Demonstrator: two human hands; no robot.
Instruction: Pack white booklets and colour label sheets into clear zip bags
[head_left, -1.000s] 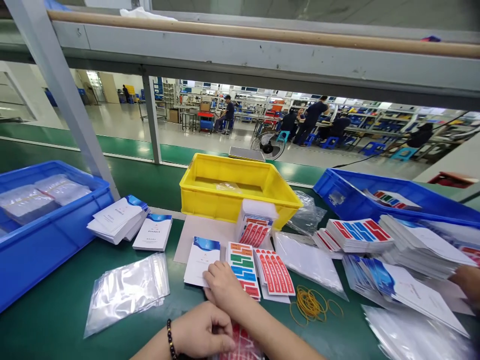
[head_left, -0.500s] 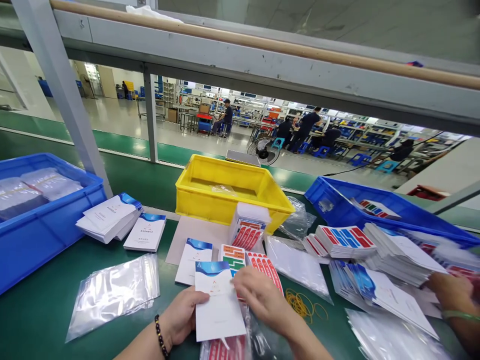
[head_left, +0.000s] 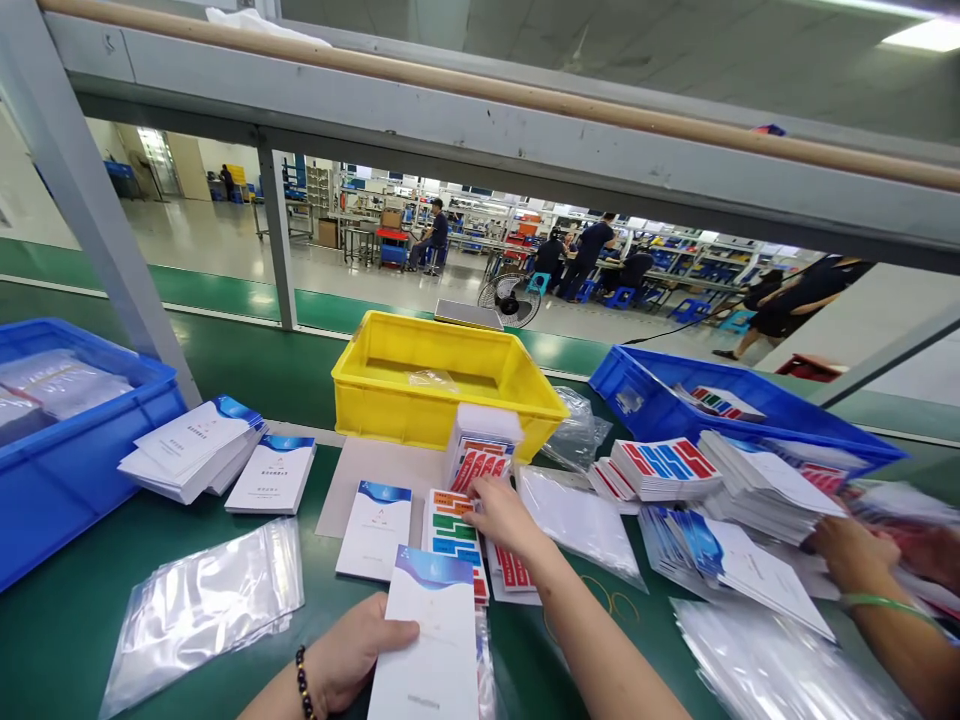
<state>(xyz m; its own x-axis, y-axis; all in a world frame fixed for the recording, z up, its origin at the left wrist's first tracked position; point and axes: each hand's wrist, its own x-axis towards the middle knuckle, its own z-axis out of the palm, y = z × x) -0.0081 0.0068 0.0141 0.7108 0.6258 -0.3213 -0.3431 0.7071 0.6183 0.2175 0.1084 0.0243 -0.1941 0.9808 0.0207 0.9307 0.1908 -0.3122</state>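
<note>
My left hand [head_left: 358,645] is closed around the left edge of a white booklet [head_left: 429,640] with a blue top band, thumb on its front. My right hand [head_left: 499,515] reaches over the stack of sticker sheets [head_left: 452,535] with orange, green and blue blocks. Its fingertips touch the stack's right edge, thumb and index apart. Beneath my right wrist lie red sticker sheets [head_left: 514,572]. Just left of the sticker stack sits another white booklet stack [head_left: 376,530]. Behind my right hand, a bundle [head_left: 480,450] with red-printed sheets leans by the yellow bin [head_left: 442,425].
Clear plastic sleeves [head_left: 214,600] lie at left, near booklet stacks [head_left: 195,440] and a blue bin [head_left: 90,460]. At right are plastic bags [head_left: 581,520], rubber bands [head_left: 622,605], more sheets [head_left: 664,465], another blue bin [head_left: 720,400], and a co-worker's hand [head_left: 855,555].
My right hand has left the booklet's edge and moved up to the coloured sticker stack. The booklet in my left hand has come lower and nearer. The view has shifted slightly.
</note>
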